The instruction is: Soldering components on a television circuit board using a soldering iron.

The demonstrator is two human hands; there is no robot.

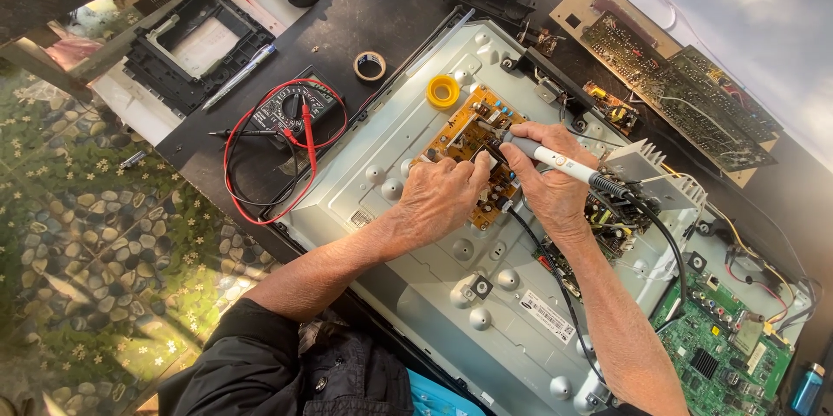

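Nearest me, my left hand (442,195) rests curled and pressing down on the orange circuit board (468,134), fingers bunched at its edge; whether it pinches anything I cannot tell. My right hand (551,182) is closed around the white soldering iron (547,156), its tip hidden at the board between the hands. The board sits on the grey metal chassis (416,147). Beyond lie a yellow solder reel (442,91) and a multimeter (291,108) on the tabletop (382,8). I judge the iron's cord (668,247) could snag on the heatsink (646,169), and my left fingers sit close to the hot tip.
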